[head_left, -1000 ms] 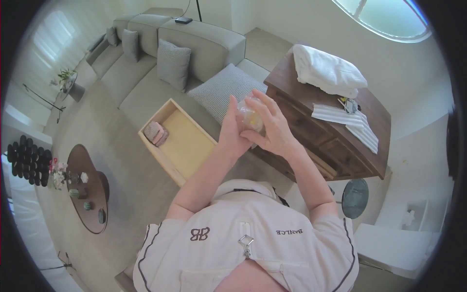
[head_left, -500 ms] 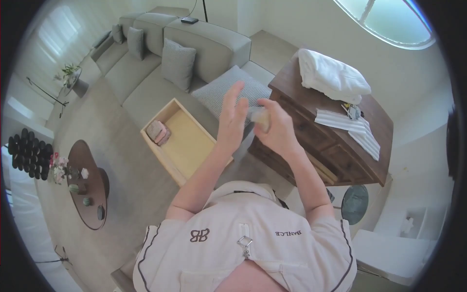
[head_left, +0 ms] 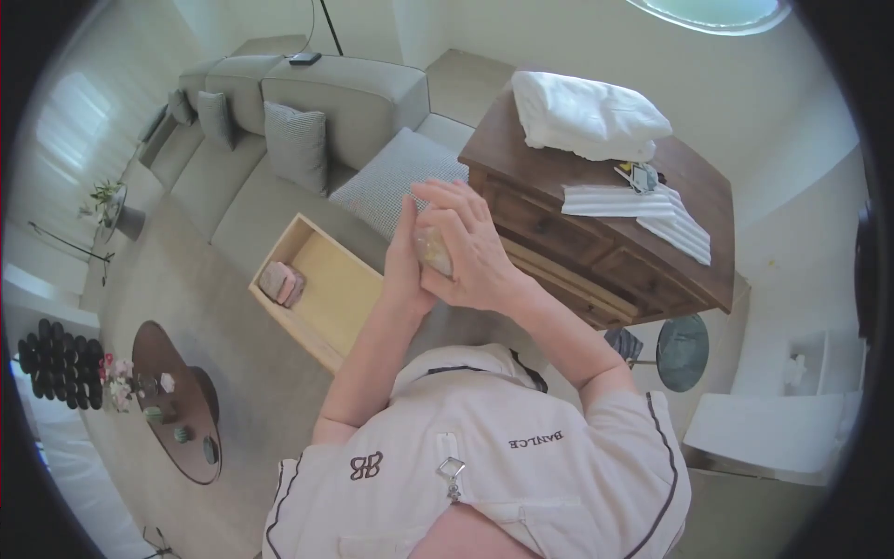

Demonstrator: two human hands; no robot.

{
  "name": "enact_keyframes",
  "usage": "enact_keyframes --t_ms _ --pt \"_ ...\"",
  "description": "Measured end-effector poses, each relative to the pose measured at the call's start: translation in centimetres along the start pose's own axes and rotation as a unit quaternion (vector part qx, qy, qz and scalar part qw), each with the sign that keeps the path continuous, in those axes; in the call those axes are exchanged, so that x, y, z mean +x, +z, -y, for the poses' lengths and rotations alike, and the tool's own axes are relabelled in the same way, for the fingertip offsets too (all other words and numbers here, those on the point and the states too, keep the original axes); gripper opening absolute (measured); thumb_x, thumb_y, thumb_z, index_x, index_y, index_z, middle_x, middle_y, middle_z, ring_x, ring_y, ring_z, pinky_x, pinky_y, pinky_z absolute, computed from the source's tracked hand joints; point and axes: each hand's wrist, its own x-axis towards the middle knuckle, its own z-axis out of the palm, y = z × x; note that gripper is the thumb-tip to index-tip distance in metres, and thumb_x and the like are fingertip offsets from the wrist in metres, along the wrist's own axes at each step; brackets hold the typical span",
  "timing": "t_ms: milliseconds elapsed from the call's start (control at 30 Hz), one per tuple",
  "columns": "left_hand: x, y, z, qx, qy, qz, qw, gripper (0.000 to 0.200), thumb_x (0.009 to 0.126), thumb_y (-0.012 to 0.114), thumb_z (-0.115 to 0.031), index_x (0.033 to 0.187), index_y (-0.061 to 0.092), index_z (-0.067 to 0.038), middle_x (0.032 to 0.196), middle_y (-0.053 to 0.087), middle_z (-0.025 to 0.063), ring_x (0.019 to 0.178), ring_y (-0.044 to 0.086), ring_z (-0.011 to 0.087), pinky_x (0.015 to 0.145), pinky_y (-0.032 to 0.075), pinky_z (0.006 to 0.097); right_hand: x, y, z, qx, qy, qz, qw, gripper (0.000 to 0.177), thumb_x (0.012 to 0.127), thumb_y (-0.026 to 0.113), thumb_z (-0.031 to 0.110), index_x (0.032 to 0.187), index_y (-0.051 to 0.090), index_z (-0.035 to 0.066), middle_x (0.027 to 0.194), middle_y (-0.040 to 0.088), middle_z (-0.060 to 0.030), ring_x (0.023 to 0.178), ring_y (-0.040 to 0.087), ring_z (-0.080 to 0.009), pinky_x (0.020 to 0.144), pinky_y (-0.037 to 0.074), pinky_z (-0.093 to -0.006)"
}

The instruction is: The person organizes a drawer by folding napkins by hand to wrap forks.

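Observation:
My right hand (head_left: 475,253) is closed on a small, pale yellowish bundle (head_left: 434,250) that looks like folded cloth in a clear wrapping; its exact kind cannot be made out. The thumb lies below the bundle and the fingers bend over its top. My left hand (head_left: 406,265) stands upright against the bundle's left side, its fingers stretched out and their tips near the right fingers. Part of the bundle is hidden between the two palms. Both hands are in front of the sofa cushion, between an open wooden drawer box (head_left: 328,359) and a brown wooden chest (head_left: 596,252).
Folded pink and grey cloths (head_left: 282,283) lie in the box's far left corner. On the chest are a white folded bundle (head_left: 591,116), striped white cloth (head_left: 643,207) and a small packet (head_left: 639,176). A grey sofa (head_left: 242,200) stands behind, a low brown table (head_left: 177,401) at left.
My hands have come together around the bundle, the left palm now against it; before, they were apart. The view has shifted, so the room's things appear further left.

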Motion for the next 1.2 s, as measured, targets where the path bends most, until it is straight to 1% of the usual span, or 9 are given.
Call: enact_keyframes --t_ms 100,200,400,500,600,767,900,1067,1200 --pt "-0.3 1.1 0.2 0.035 0.018 -0.087 0.995 0.047 0.095 0.034 -0.044 0.114 0.053 -0.005 0.108 0.06 0.0081 0.102 0.058 0.0185 0.086 0.047 0.0291 -0.5 0.2 -1.0 -0.069 -0.013 -0.03 0.997 0.031 0.075 0.052 0.02 0.103 0.047 0.01 0.127 0.048 -0.0107 0.121 0.043 -0.0316 0.104 0.024 -0.0524" --pt "0.2 0.4 0.8 0.072 0.039 -0.182 0.98 0.036 0.092 0.046 -0.039 0.104 0.06 -0.007 0.099 0.064 0.006 0.091 0.061 0.0159 0.078 0.049 0.0277 -1.0 -0.1 -2.3 -0.109 0.012 0.002 0.994 0.056 0.065 0.063 0.031 0.112 0.046 0.008 0.118 0.053 -0.0088 0.119 0.044 -0.0325 0.106 0.023 -0.0526" --pt "0.5 -1.7 1.3 0.003 0.035 -0.11 0.993 0.037 0.094 0.042 -0.033 0.12 0.052 -0.008 0.116 0.058 0.0059 0.104 0.056 0.0146 0.089 0.046 0.0266 -1.4 -0.4 -1.4 0.008 0.063 0.099 0.993 0.054 0.069 0.063 0.018 0.119 0.045 0.004 0.126 0.047 -0.0127 0.121 0.041 -0.0298 0.103 0.03 -0.0459" --pt "0.3 -2.4 1.1 -0.093 -0.021 -0.088 0.992 0.035 0.093 0.044 -0.04 0.108 0.055 -0.01 0.093 0.061 0.0052 0.085 0.061 0.0166 0.07 0.05 0.0278 -1.8 -0.3 -0.9 0.066 0.047 0.099 0.992 0.069 0.08 0.056 0.049 0.131 0.038 0.006 0.137 0.036 -0.0162 0.126 0.034 -0.0302 0.103 0.028 -0.0443" --pt "-0.1 -2.6 1.2 -0.102 0.001 -0.1 0.99 0.032 0.093 0.046 -0.04 0.094 0.057 -0.01 0.083 0.06 0.0026 0.079 0.06 0.0149 0.07 0.049 0.0268 -2.2 1.4 -1.2 0.015 0.012 0.006 1.0 0.059 0.089 0.044 0.051 0.124 0.043 0.004 0.131 0.042 -0.0193 0.12 0.04 -0.0304 0.104 0.027 -0.0466" --pt "-1.1 -2.4 1.0 -0.08 0.026 -0.146 0.986 0.031 0.093 0.044 -0.037 0.1 0.058 -0.01 0.092 0.062 0.0025 0.088 0.058 0.0143 0.08 0.046 0.0257 -2.8 3.9 -2.2 -0.129 -0.016 -0.049 0.99 0.051 0.094 0.032 0.049 0.12 0.044 0.007 0.129 0.047 -0.0132 0.121 0.043 -0.0307 0.105 0.024 -0.0502" --pt "-1.6 -3.9 1.1 -0.084 0.038 -0.227 0.969 0.035 0.091 0.047 -0.04 0.097 0.06 -0.008 0.093 0.065 0.0035 0.09 0.06 0.0143 0.082 0.046 0.0249 -3.5 6.0 -2.1 -0.108 -0.011 -0.028 0.994 0.053 0.095 0.03 0.047 0.124 0.042 0.004 0.122 0.052 -0.0132 0.115 0.049 -0.0316 0.104 0.026 -0.0502" --pt "-3.7 -7.1 0.2 0.048 -0.018 -0.281 0.958 0.049 0.088 0.039 -0.057 0.105 0.059 -0.017 0.107 0.059 -0.0027 0.105 0.049 0.0103 0.093 0.037 0.0276 -4.8 8.9 -1.7 -0.041 -0.025 0.109 0.993 0.047 0.088 0.046 0.019 0.129 0.034 -0.002 0.122 0.049 -0.0164 0.109 0.049 -0.0312 0.1 0.034 -0.0485" --pt "-4.7 -10.8 0.4 0.082 -0.038 -0.367 0.926 0.044 0.09 0.036 -0.052 0.103 0.057 -0.016 0.108 0.054 -0.0018 0.108 0.046 0.0104 0.096 0.034 0.029 -5.7 13.2 -1.3 -0.038 -0.082 0.112 0.99 0.038 0.088 0.045 0.018 0.117 0.041 -0.005 0.104 0.052 -0.0165 0.091 0.053 -0.0297 0.092 0.043 -0.0464"
